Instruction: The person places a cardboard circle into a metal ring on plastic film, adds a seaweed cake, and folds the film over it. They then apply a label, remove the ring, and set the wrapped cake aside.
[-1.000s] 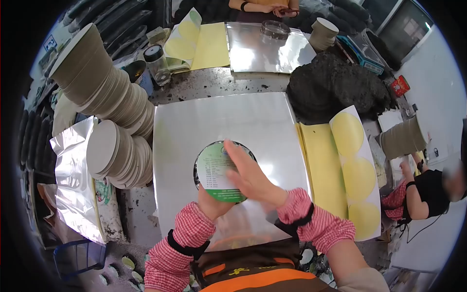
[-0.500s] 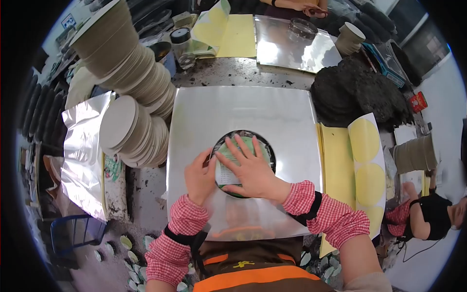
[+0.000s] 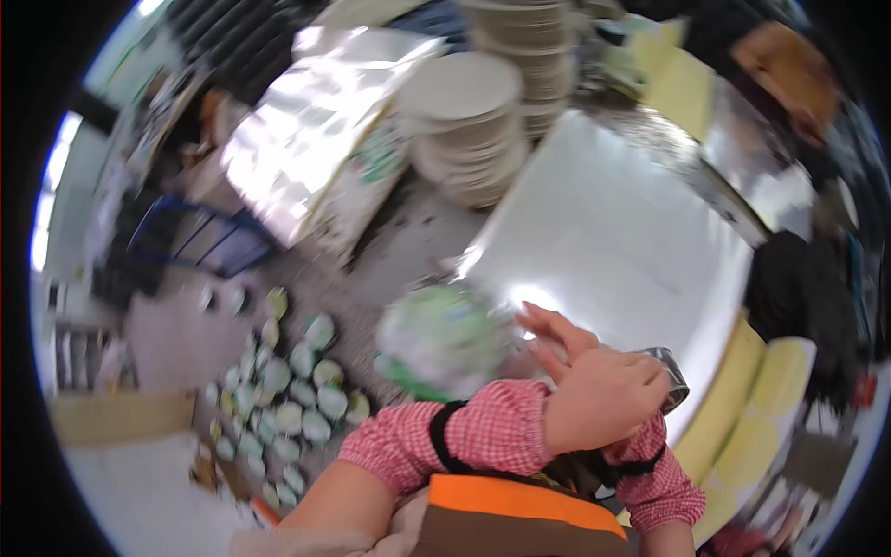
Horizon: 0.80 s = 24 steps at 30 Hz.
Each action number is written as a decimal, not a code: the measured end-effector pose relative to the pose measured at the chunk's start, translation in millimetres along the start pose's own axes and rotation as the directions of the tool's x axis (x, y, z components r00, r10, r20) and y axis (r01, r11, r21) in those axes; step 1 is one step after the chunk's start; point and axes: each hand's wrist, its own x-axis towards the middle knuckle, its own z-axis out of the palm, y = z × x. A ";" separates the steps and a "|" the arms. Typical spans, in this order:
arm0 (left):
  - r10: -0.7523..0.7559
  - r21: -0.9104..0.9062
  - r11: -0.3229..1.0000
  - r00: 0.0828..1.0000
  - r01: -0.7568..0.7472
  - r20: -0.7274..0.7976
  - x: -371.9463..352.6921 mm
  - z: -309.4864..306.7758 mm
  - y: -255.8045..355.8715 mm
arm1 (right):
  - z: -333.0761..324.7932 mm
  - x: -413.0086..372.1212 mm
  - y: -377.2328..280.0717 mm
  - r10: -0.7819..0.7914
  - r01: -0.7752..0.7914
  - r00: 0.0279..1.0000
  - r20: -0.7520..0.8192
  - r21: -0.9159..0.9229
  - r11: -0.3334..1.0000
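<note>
My left hand reaches across from the lower left, its fingers closed around a dark-rimmed ring on its far side. Behind it, partly covered, my right hand has its fingers stretched out to the left with nothing between them. Left of those fingertips, and apart from them, is a round green-and-white packet, badly smeared by motion. The shiny metal sheet lies on the table just beyond my hands.
Many small green-and-white pieces lie on the floor at lower left. A stack of pale round discs stands beyond the sheet, near silvery foil. Yellow label sheets lie at right. Another person's arm shows at top right.
My view has swung left. Both hands have left the sheet's middle, where they lay on the green label inside the dark ring. The ring is lifted, and the packet is out to the left.
</note>
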 end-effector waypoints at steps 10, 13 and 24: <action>-0.629 -0.446 0.663 0.771 0.600 0.101 -54.2 -8.7 -145.1 | -45.0 -58.7 17.1 -0.313 0.076 0.942 -0.123 -0.829 0.555; -0.313 -0.126 0.938 0.945 0.323 0.090 -66.5 -79.9 -168.3 | -50.1 -87.8 26.2 -0.321 -0.027 0.909 -0.265 -0.806 0.591; 0.205 -0.083 0.978 0.814 -0.191 0.543 -67.6 -96.2 -185.8 | -15.0 -109.3 59.5 -0.232 -0.187 0.830 -0.506 -0.646 0.740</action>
